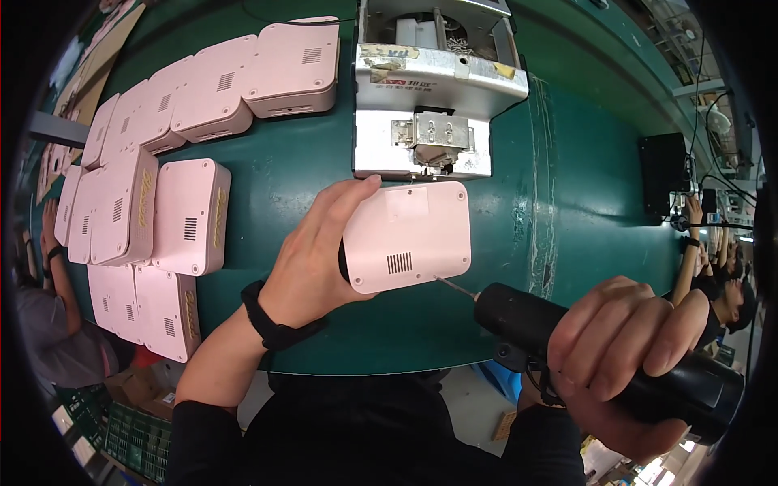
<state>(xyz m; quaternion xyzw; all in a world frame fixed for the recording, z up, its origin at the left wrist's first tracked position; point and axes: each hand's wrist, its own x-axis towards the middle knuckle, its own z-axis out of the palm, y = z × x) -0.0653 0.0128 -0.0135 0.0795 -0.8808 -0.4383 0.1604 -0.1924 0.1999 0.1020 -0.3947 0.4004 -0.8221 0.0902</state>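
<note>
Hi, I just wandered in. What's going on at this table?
A person's left hand holds a pink case by its left side, over a green table. The right hand grips a black driver tool, its thin bit pointing at the case's near edge; whether the tip touches is hard to tell. Just beyond the case stands a silver machine, and more pink cases are gathered to the left.

Here the green worktop (279,170) is seen packed at left with pink cases (117,206), its far middle occupied by a silver metal machine (438,85), its right streaked with clear tape (541,186).
</note>
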